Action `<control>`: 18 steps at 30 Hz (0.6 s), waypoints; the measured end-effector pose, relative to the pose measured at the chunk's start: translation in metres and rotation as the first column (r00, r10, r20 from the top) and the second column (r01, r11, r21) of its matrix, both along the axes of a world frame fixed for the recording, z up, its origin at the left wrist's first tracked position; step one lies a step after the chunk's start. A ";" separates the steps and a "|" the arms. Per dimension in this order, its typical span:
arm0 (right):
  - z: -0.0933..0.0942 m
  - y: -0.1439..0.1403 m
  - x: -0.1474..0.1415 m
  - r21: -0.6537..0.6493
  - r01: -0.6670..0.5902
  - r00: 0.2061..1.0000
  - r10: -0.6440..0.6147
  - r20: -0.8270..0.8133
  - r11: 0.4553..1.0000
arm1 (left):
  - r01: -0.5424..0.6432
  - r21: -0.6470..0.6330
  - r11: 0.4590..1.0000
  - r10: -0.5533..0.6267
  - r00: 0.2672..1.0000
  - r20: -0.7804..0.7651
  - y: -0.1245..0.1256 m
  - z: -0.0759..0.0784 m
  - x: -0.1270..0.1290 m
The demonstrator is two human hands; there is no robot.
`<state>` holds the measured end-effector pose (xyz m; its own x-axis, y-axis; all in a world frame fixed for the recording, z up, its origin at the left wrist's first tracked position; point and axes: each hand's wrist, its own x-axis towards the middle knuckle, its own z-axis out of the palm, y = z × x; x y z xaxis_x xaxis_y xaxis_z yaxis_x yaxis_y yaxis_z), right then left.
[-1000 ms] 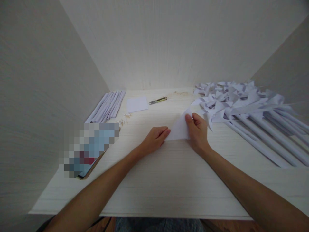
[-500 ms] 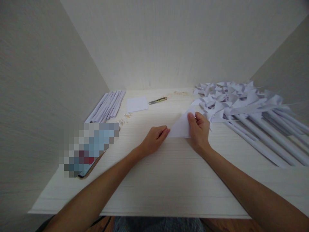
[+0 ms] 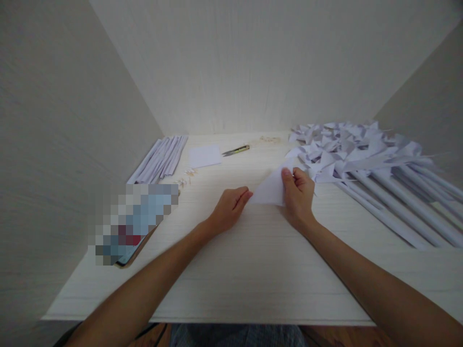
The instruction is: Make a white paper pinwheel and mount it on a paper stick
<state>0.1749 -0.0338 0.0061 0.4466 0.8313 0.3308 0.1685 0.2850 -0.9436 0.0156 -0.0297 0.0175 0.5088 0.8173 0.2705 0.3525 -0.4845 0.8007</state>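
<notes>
Between my two hands is a piece of white paper (image 3: pixel 270 189), folded into a triangle and held just over the table (image 3: pixel 238 274). My left hand (image 3: pixel 231 208) pinches its pointed left corner between thumb and fingers. My right hand (image 3: pixel 299 195) grips the right side, thumb lying on top and fingers curled behind. The paper's upper edge bows slightly. Past my right hand lies a heap of white paper pinwheels (image 3: pixel 336 144), and the paper's far corner comes close to it.
Rolled paper sticks (image 3: pixel 401 202) extend from the pinwheels at right. More narrow paper rolls (image 3: pixel 162 156) lie at the back left, near a white paper stack (image 3: pixel 205 156) and thread snips (image 3: pixel 236 151). Small tan bits (image 3: pixel 187 177) are scattered nearby. A blurred phone (image 3: pixel 141 226) rests at left.
My left hand has shifted very slightly left and up with the paper's corner. The paper's upper edge now curves more. My right hand stays in place.
</notes>
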 end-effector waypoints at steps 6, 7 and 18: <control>0.000 0.001 0.000 0.002 -0.005 1.000 0.005 -0.014 1.000 | -0.012 -0.169 0.986 0.022 0.998 0.057 0.003 -0.004 0.000; 0.000 0.000 0.000 -0.003 -0.023 1.000 0.023 -0.005 1.000 | -0.010 -0.196 0.981 0.024 0.997 0.068 0.004 -0.005 0.000; -0.002 0.000 -0.005 -0.073 -0.381 0.919 0.369 -0.138 0.922 | -0.041 -0.393 0.919 0.176 0.933 0.313 0.010 -0.008 0.000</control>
